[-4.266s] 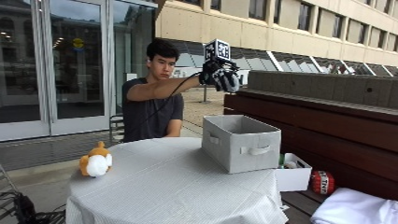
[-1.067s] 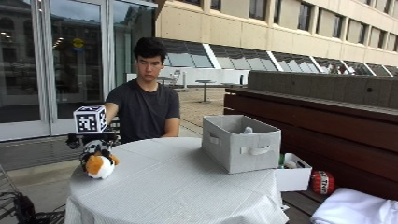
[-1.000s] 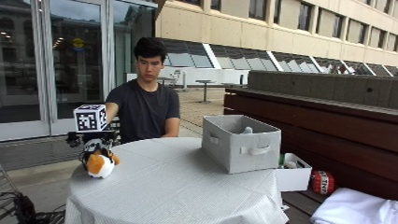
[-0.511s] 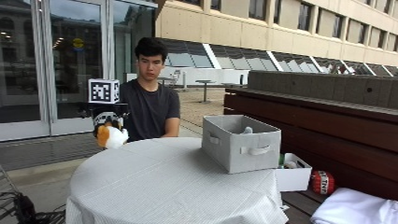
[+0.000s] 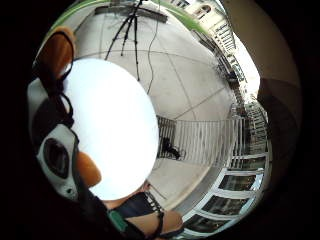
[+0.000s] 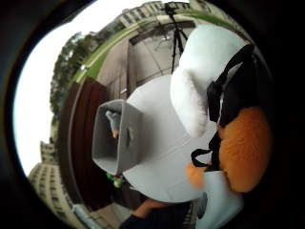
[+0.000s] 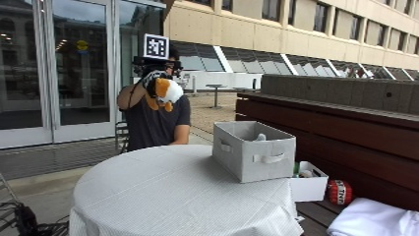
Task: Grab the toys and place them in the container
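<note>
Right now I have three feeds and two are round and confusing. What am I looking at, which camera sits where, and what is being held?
There is no machine here: a person at a round table works with a gloved right hand. The outside view comes from a camera beside the table and shows the whole scene. The two round pictures come from wide-angle cameras on that hand's palm, one by the thumb, one by the little finger, so they swing with it. The hand grips an orange and white plush toy, raised in the air near the person's head; in the thumb side view it looms large. On the white tablecloth stands a grey fabric container, open at the top, with another toy showing inside.
</note>
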Available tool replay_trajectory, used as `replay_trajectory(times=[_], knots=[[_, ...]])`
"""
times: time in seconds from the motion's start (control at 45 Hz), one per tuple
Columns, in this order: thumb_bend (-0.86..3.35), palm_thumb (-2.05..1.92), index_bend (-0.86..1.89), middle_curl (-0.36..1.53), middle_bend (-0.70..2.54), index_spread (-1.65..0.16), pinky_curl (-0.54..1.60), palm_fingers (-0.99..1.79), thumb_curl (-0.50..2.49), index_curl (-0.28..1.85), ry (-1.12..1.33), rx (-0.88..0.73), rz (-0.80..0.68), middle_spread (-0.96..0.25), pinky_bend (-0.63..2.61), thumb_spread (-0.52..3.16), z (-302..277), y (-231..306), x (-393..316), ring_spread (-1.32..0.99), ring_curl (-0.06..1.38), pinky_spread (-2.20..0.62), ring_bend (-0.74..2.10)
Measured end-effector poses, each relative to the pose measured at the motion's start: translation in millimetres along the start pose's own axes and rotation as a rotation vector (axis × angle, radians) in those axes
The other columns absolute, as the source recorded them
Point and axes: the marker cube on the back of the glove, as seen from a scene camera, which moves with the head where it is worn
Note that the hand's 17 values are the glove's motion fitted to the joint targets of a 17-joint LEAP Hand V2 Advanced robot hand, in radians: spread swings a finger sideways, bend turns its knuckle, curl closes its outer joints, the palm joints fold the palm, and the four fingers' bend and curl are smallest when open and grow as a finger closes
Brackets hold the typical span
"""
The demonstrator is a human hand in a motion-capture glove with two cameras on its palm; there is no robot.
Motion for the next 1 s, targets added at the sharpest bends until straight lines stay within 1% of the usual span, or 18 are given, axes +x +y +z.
replay_trajectory(times=[0.067,0.089,0.133,0.244,0.356,0.511,0.689,0.755,0.844,0.933,1.0], knots=[[0.17,0.75,0.71,0.64,0.42,-0.27,0.37,1.07,0.99,0.41,0.009,0.24,-0.065,-0.54,0.95,0.46,-5.0,-16.1,-39.3,-0.42,0.46,-0.48,1.13],[0.16,0.75,0.7,0.64,0.41,-0.27,0.37,1.07,0.99,0.42,0.013,0.281,-0.083,-0.54,0.95,0.47,-7.1,-18.4,-53.0,-0.42,0.46,-0.48,1.13],[0.16,0.75,0.69,0.65,0.41,-0.27,0.38,1.07,1.0,0.42,0.021,0.311,-0.115,-0.54,0.95,0.47,-11.2,-17.8,-79.5,-0.42,0.46,-0.48,1.13],[0.15,0.75,0.68,0.68,0.39,-0.27,0.38,1.07,1.02,0.45,0.038,0.32,-0.206,-0.56,0.95,0.46,-22.0,-3.6,-153.6,-0.42,0.46,-0.48,1.13],[0.15,0.75,0.66,0.7,0.37,-0.28,0.38,1.07,1.05,0.47,-0.002,0.309,-0.276,-0.57,0.94,0.47,-30.6,10.9,-212.7,-0.42,0.47,-0.48,1.12],[0.14,0.75,0.64,0.74,0.34,-0.28,0.39,1.07,1.07,0.5,-0.002,0.36,-0.315,-0.58,0.94,0.47,-29.6,32.6,-278.1,-0.42,0.48,-0.48,1.12],[0.13,0.75,0.6,0.78,0.31,-0.29,0.39,1.07,1.1,0.54,-0.003,0.363,-0.36,-0.6,0.93,0.48,-6.9,53.4,-321.1,-0.43,0.48,-0.48,1.11],[0.12,0.75,0.59,0.79,0.3,-0.29,0.4,1.07,1.11,0.56,-0.019,0.384,-0.356,-0.61,0.93,0.48,1.7,59.7,-332.9,-0.43,0.48,-0.48,1.11],[0.12,0.75,0.56,0.81,0.28,-0.29,0.4,1.07,1.13,0.58,-0.029,0.374,-0.355,-0.62,0.93,0.49,12.2,62.2,-344.3,-0.43,0.49,-0.48,1.11],[0.11,0.75,0.54,0.83,0.26,-0.3,0.4,1.06,1.14,0.6,-0.032,0.324,-0.373,-0.62,0.93,0.5,22.6,56.2,-347.8,-0.43,0.49,-0.48,1.11],[0.11,0.75,0.52,0.84,0.23,-0.3,0.4,1.05,1.15,0.61,-0.031,0.239,-0.396,-0.63,0.93,0.51,33.7,47.0,-347.6,-0.43,0.49,-0.48,1.1]])
